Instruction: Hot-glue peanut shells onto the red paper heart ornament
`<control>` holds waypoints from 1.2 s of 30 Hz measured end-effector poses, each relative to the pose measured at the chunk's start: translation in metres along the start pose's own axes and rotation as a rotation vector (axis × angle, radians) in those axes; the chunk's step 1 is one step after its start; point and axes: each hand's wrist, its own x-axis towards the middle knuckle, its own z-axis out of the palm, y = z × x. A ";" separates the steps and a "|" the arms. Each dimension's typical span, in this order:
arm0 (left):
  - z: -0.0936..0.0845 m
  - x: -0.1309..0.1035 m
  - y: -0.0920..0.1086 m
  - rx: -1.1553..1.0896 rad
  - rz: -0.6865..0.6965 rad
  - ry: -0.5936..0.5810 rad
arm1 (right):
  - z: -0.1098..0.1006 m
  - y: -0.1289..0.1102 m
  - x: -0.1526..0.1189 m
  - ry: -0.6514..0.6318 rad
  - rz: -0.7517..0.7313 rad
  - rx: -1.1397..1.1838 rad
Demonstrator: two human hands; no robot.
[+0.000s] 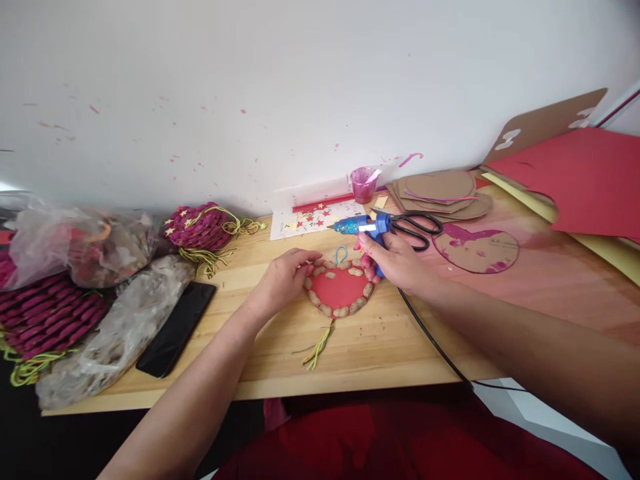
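A blue hot glue gun (367,225) is in my right hand (393,260), its fingers wrapped round the handle and its nozzle pointing left. Below lies a round red craft piece (340,292) with peanuts in their shells (341,311) along its edge and a few inside its top edge. It has a blue loop (341,255) at the top and a yellow-green yarn tassel (319,347) at the bottom. My left hand (290,277) is closed at the piece's upper left rim, thumb and bent fingers on the edge; the fingertips are partly hidden.
Black scissors (417,230) lie behind the glue gun, near a pink-stained cup (364,185) and a sheet of star stickers (317,217). Cardboard rounds (440,187) and red card (590,180) are on the right. Left are a phone (176,330), plastic bags (115,333) and magenta peanut crafts (197,227). The gun's cord (433,340) crosses the front edge.
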 end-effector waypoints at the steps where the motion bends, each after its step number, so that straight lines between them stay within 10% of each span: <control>1: 0.000 -0.004 0.002 0.005 -0.004 0.000 | 0.000 0.000 0.001 -0.003 -0.007 0.023; 12: 0.025 -0.048 0.023 0.340 0.161 0.096 | -0.001 -0.001 0.002 0.022 0.024 0.053; 36: 0.033 -0.047 0.033 0.504 0.039 0.014 | -0.001 0.004 0.005 0.042 0.012 0.082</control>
